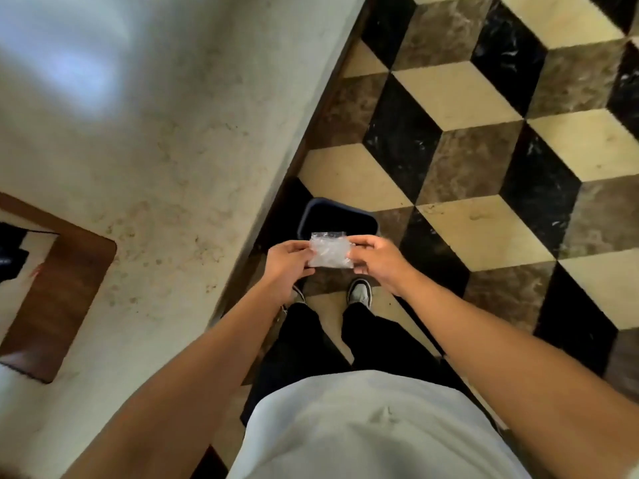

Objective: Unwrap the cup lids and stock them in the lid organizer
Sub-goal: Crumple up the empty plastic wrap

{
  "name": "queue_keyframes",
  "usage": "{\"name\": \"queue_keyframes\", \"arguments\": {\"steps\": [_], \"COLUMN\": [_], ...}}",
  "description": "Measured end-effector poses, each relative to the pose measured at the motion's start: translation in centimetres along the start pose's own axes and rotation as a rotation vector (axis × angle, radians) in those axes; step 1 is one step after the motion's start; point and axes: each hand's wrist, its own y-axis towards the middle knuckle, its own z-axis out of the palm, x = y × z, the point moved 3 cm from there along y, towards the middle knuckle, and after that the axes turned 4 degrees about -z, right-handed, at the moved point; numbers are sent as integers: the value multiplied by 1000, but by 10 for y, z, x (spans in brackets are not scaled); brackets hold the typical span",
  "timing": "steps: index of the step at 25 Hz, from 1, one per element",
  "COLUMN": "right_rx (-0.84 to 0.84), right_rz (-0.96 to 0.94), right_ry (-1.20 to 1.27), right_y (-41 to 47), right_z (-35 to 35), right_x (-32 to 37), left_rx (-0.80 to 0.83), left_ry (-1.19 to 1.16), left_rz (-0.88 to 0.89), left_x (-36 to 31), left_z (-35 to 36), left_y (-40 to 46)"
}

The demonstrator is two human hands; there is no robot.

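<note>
While the left hand and right hand are each pinching an edge of the clear plastic wrapper above the dark bin (no lids visible), it is risking drifting onto the floor.

You stand on a floor tiled in cream, brown and black marble diamonds that read as stacked cubes. To your left runs a pale, speckled stone worktop with a soft bluish glare of light at its far end. A rounded opening framed in brown wood is cut into it. A dark bin sits on the floor beside the worktop.
</note>
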Motion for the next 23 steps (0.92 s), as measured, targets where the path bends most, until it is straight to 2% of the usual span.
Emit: {"name": "queue_keyframes", "arguments": {"steps": [6, 9, 14, 20, 23], "right_rx": [-147, -201, -337, -278, -254], "right_rz": [102, 147, 217, 244, 293], "right_ry": [44, 56, 57, -52, -39], "right_y": [74, 131, 233, 337, 366], "right_z": [-12, -9, -4, -3, -4], "right_x": [-49, -87, -151, -206, -223], "left_rx": [6, -103, -136, -77, -82], "left_ry": [304, 259, 113, 332, 314], "left_rz": [-28, -92, -143, -113, -107], "left_x": [0, 27, 73, 100, 109], "left_z": [46, 71, 111, 141, 150], "left_y": [93, 157, 250, 372, 398]}}
